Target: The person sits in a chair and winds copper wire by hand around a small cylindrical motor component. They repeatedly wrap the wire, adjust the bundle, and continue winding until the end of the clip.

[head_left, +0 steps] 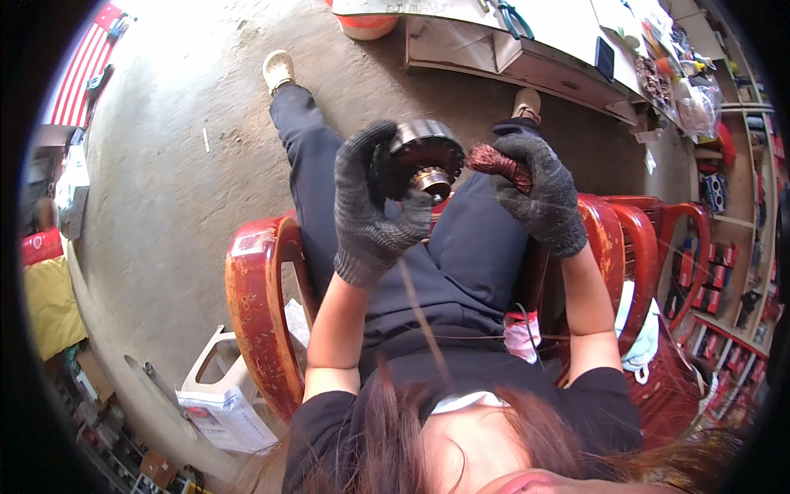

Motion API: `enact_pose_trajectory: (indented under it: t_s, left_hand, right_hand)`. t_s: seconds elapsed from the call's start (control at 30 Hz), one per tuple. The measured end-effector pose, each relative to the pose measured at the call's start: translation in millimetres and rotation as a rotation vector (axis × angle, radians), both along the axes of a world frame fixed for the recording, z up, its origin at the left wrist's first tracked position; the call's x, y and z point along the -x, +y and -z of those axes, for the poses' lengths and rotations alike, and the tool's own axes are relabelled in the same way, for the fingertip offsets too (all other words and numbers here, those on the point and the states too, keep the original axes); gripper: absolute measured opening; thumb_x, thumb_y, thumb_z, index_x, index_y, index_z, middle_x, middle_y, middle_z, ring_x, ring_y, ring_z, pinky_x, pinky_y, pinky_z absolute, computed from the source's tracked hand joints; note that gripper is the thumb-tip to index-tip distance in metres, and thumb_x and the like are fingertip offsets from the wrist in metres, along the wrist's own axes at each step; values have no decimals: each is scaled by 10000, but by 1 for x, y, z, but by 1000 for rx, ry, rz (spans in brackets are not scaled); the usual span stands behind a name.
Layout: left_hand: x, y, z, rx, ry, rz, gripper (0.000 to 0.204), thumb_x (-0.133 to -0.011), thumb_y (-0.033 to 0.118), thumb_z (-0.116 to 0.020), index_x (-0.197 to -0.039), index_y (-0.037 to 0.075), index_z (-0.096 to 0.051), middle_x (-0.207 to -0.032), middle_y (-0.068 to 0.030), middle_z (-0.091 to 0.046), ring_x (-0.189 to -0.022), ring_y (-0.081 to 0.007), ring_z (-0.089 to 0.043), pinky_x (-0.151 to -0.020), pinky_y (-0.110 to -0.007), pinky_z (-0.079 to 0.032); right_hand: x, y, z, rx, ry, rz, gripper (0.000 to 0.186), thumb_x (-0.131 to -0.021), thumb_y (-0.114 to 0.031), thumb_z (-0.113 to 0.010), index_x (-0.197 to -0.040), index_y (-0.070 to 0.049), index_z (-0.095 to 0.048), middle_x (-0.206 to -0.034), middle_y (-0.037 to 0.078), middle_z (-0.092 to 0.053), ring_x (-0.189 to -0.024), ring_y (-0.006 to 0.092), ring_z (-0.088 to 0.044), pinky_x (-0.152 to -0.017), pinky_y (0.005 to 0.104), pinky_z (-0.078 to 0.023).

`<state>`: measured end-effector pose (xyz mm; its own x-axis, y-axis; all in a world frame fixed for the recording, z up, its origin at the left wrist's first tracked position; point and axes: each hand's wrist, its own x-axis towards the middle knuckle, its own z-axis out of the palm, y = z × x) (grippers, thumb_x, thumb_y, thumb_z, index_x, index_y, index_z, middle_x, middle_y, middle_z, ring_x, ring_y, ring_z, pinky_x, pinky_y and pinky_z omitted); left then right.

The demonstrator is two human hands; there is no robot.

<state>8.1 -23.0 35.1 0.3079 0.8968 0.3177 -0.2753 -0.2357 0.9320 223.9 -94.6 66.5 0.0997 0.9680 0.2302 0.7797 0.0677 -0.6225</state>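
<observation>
In a dark grey knitted glove, my left hand [370, 206] is closed around the side of a motor armature [426, 142]. The armature has a thick steel ring, a dark red inside and a smaller copper-coloured ring at the end toward me. My right hand [539, 185], gloved the same way, grips a bundle of reddish copper wire [496, 162]. The loose end of the bundle points left and comes close to the armature's right side. Whether they touch I cannot tell. Both hands are raised above my lap.
Red wooden chair arms [255, 305] flank me. A white workbench [461, 49] stands ahead, with pliers [514, 20] and a phone [605, 59] on it. A beige stool [218, 362] stands at left, a red bucket [368, 26] under the bench edge, and shelves [741, 222] at right.
</observation>
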Motion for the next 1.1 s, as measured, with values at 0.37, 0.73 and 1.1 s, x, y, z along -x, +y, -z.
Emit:
enact_pose_trajectory:
  t_s: [0.37,0.73,1.1]
  left_hand:
    - [-15,23,-20,188,-160,288,584,-793,105,-681,-1310,-9,-434,-1232,-114,-541,-1131,-194,-544,-980,-335,-451]
    - [-30,13,39,1162,-601,564,477,-814,291,-475,-1215,52,-572,-1132,-150,-634,-958,-319,-641,-855,-462,-513]
    - [-33,5,43,1211,-844,671,544,-814,351,-527,-1228,-2,-518,-1043,-156,-620,-879,-285,-637,-734,-404,-539]
  right_hand:
    - [-1,-3,-6,250,378,-391,400,-735,-73,-737,-1100,-26,-581,-1007,124,-639,-946,236,-637,-825,333,-497]
    - [6,-12,15,59,897,-201,428,-665,20,-699,-1074,0,-573,-934,77,-641,-859,161,-637,-740,290,-527]
    - [-5,-5,4,-392,776,-78,390,-769,-101,-743,-1089,10,-550,-1031,136,-626,-897,186,-627,-734,283,-527]
